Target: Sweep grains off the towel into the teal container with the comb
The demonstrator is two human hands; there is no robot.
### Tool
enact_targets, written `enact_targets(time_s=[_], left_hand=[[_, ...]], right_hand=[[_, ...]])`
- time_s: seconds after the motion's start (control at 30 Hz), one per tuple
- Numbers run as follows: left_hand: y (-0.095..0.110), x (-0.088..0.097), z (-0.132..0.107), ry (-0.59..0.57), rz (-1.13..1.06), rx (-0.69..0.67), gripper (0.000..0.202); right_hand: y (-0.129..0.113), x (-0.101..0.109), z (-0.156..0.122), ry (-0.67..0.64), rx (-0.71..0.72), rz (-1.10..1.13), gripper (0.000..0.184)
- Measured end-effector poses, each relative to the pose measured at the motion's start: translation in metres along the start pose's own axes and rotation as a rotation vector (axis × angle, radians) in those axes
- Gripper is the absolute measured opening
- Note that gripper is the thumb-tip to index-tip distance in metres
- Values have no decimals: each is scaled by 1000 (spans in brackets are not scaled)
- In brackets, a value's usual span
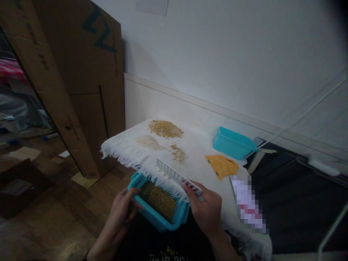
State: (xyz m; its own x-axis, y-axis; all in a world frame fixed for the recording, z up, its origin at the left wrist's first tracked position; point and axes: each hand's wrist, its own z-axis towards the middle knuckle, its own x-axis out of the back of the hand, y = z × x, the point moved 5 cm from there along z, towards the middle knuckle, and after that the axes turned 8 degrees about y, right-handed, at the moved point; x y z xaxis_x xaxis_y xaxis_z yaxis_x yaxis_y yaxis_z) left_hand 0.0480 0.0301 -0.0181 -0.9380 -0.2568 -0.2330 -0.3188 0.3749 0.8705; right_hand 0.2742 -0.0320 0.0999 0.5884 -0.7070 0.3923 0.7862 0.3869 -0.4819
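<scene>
My left hand (125, 204) grips the left rim of a turquoise plastic basket (154, 218), thumb over the edge. Inside lies a layer of greenish-yellow beans (159, 198). The basket is just below the fringed front edge of a white cloth (194, 150), which hangs over its far side. My right hand (206, 206) pinches one end of a white slotted plastic strip (171, 172), held along that edge. A few loose beans lie beside the strip. Farther back on the cloth are a pile of yellow beans (166, 129), a pale grain heap (149, 142) and scattered beans (178, 153).
A turquoise bin (233, 143) stands at the back right of the cloth, near a yellow cloth (221, 165) and a blurred-out packet (248, 204). A tall cardboard box (81, 72) rises on the left. A white wall (231, 54) closes the back.
</scene>
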Motion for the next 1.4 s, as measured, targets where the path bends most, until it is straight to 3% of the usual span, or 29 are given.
enact_targets(time_s=[0.23, 0.43, 0.67, 0.83, 1.1, 1.27, 1.4], left_hand=[[-3, 1, 0, -41, -28, 1, 28], [-2, 0, -3, -37, -37, -2, 26], [-2, 1, -2, -45, -24, -15, 27], [-3, 1, 0, -57, -38, -10, 29], [1, 0, -4, -44, -23, -7, 28], [0, 1, -2, -42, -35, -14, 28], [-3, 1, -1, -26, -13, -3, 29]], right_hand=[[6, 9, -7, -5, -135, -2, 20], [43, 11, -1, 37, -469, 37, 32], [77, 5, 24, 9, -573, 153, 35], [117, 5, 37, 110, -734, 273, 43], [151, -6, 64, 180, -737, 265, 41], [162, -4, 79, 220, -694, 265, 44], [164, -20, 100, 231, -644, 229, 46]])
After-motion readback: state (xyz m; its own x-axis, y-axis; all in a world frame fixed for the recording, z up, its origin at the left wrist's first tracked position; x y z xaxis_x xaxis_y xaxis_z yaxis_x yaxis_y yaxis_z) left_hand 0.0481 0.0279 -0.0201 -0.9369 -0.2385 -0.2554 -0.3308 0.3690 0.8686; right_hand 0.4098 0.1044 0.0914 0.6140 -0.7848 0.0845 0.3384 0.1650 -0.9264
